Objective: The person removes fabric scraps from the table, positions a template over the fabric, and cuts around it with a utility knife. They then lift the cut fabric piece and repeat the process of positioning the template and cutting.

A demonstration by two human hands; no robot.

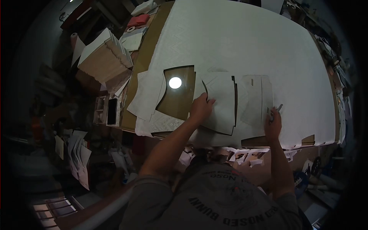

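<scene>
My left hand [202,107] is closed at the curved left edge of a cut piece of white patterned fabric [220,99], where a dark gap shows beside the fingers. The fingertips are partly hidden. My right hand [273,124] is wrapped round a slim grey tool [280,107], perhaps a cutter or pen, its tip pointing up and right. Just left of that hand, a pale paper pattern [253,97] with a small slot and a long line lies on the white fabric sheet [245,38].
A cut-out opening shows the brown tabletop [180,99] and a bright light reflection. Loose fabric offcuts [145,94] lie at the left. Beyond the table's left edge are a stack of boards [105,53] and a dark phone [112,107]. Scraps [251,155] lie below the front edge.
</scene>
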